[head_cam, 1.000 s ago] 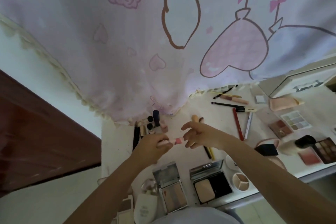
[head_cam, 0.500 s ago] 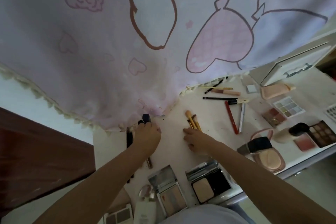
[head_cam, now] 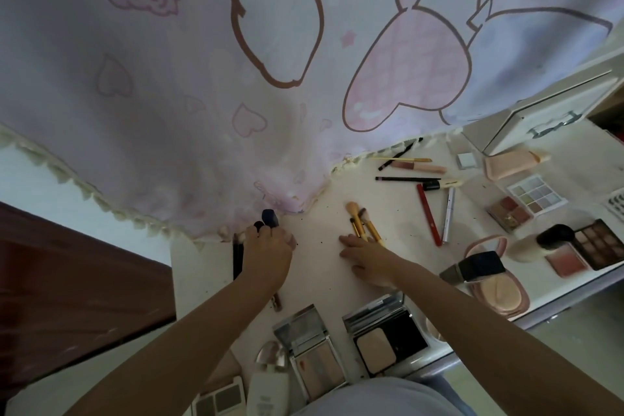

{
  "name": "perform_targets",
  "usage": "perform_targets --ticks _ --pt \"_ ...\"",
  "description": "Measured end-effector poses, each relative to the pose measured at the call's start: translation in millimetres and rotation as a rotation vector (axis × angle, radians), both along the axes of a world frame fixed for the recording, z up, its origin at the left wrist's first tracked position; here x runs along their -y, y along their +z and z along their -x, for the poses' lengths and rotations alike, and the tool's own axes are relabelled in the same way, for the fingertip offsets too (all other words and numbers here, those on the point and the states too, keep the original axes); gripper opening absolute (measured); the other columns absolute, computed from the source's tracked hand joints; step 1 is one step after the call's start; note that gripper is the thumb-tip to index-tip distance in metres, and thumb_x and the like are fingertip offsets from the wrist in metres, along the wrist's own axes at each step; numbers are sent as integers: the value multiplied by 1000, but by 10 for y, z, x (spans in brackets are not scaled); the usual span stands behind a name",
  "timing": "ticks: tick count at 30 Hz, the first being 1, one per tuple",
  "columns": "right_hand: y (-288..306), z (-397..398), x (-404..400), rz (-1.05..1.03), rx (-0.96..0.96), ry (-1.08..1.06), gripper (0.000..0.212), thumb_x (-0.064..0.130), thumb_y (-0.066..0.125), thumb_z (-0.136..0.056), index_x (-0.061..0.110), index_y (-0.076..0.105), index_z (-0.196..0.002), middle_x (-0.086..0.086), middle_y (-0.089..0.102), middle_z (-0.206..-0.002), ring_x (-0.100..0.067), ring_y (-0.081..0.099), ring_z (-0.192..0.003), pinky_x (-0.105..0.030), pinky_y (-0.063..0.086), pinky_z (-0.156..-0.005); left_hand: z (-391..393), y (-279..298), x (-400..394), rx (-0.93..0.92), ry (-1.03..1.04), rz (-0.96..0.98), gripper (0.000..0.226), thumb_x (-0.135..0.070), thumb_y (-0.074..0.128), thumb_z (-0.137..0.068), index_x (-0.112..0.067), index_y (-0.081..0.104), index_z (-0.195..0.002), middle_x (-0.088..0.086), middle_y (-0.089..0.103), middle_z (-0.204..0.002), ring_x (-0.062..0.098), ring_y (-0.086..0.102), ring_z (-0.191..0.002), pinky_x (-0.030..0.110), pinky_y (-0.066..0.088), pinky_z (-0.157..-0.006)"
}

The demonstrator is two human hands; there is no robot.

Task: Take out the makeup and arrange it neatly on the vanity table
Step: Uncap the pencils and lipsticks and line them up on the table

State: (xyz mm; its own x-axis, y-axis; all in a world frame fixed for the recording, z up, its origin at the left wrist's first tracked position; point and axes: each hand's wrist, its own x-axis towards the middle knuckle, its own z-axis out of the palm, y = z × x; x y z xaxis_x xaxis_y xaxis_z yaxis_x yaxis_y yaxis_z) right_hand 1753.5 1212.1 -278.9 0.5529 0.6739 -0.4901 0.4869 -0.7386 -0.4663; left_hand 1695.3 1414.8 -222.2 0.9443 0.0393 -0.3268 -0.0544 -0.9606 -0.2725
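Step in hand: I think the person is standing small tubes up in a group at the back of the vanity table (head_cam: 314, 267), by the hanging cloth (head_cam: 202, 111).
How to do it well: set each tube down straight, close to the others, and let go slowly so none tips over.
Left hand: the left hand (head_cam: 268, 248) is curled down over the dark tubes (head_cam: 266, 218). The fingers touch their tops. I cannot tell if it grips one or only steadies them.
Right hand: the right hand (head_cam: 366, 258) lies flat on the table with fingers spread and loose. It holds nothing. Its fingertips touch the handles of the gold brushes (head_cam: 363, 224).
Where the makeup is: spread all over the table. Pencils (head_cam: 429, 213) lie to the right of the brushes. Colour palettes (head_cam: 537, 194) sit far right. Two open compacts (head_cam: 385, 334) sit near the front edge.
Watch out: the tubes stand right against the cloth, so a bump could knock them down.
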Motion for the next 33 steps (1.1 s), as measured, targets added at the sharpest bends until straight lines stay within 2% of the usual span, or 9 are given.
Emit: perform_targets --ticks 5,10,15,26,29,33 --pt "1 8 1 -13 3 -14 46 14 41 -94 16 35 -139 1 7 -156 -14 0 -144 -38 -2 -116 -21 17 -18 9 -28 -47 35 -11 36 -96 -23 45 -128 1 51 -121 23 45 -112 37 30 -98" --pt "11 7 3 -18 9 -9 46 14 41 -94 15 35 -139 -1 7 -156 -15 0 -144 -37 -2 -116 -16 48 0 -2 18 -100 28 -9 47 -89 -17 54 -115 3 55 -114 24 47 -108 38 31 -95" --pt "17 7 3 -20 -1 -11 46 14 42 -94 16 35 -139 0 7 -156 -14 0 -144 -37 -3 -116 -4 56 -8 -18 68 -117 24 -14 49 -88 -16 57 -111 3 54 -114 23 45 -110 41 31 -96" --pt "73 -4 -9 33 -15 25 47 14 41 -94 15 33 -140 -1 7 -156 -15 0 -144 -38 -1 -116 26 108 -10 -6 9 -82 31 -16 52 -88 -19 51 -119 5 49 -117 24 42 -111 38 29 -95" --pt "159 -80 -25 27 -41 -4 47 14 41 -94 16 32 -141 -2 15 -155 -17 12 -143 -33 11 -116 59 165 1 8 -1 -48 35 -14 54 -87 -18 51 -121 6 47 -120 25 41 -113 38 30 -95" --pt "437 -279 39 -34 -5 -115 39 17 45 -94 19 47 -133 -9 44 -141 -26 44 -127 -31 32 -104 104 298 72 36 5 -52 37 -11 52 -85 -14 51 -122 8 49 -117 26 44 -112 37 33 -93"
